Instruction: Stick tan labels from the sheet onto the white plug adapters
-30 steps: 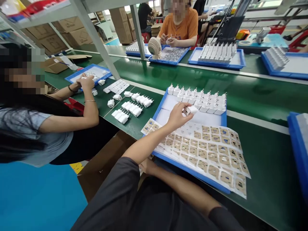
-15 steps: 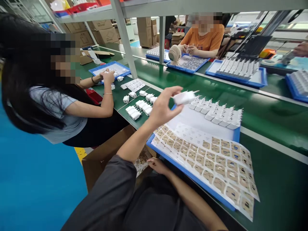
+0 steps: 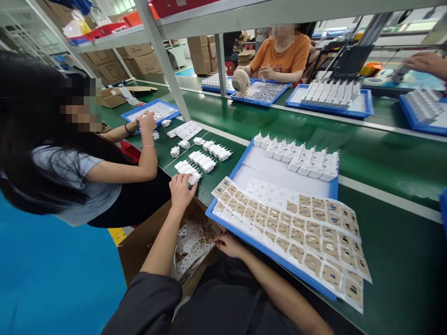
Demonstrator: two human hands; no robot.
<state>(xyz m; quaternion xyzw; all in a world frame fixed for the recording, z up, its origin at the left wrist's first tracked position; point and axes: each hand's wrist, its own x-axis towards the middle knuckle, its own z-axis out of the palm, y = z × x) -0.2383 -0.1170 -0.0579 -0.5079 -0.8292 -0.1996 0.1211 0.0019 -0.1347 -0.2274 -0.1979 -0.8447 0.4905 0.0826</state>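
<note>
My left hand (image 3: pixel 181 190) reaches to the near end of a group of white plug chargers (image 3: pixel 204 160) lying on the green bench. Its fingers are spread at the nearest charger (image 3: pixel 194 178); whether they touch it is hard to see. Low in front of me, my right hand (image 3: pixel 228 244) hangs at the rim of a cardboard box, fingertips drawn together. What they hold, if anything, is too small to make out. To the right, a blue tray (image 3: pixel 240 160) carries standing rows of white chargers (image 3: pixel 307 160) and sheets of tan stickers (image 3: pixel 296 228).
The cardboard box (image 3: pixel 139 242) below the bench edge contains scrap backing sheets (image 3: pixel 192 246). At left a co-worker handles small parts over another blue tray (image 3: pixel 176 109). A shelf post (image 3: pixel 164 60) rises from the bench. Across it stand a small fan (image 3: pixel 240 81) and more trays.
My left hand has moved left and down, from above the tray to the chargers on the bench. The charger it held is no longer in it. My right hand stays in place.
</note>
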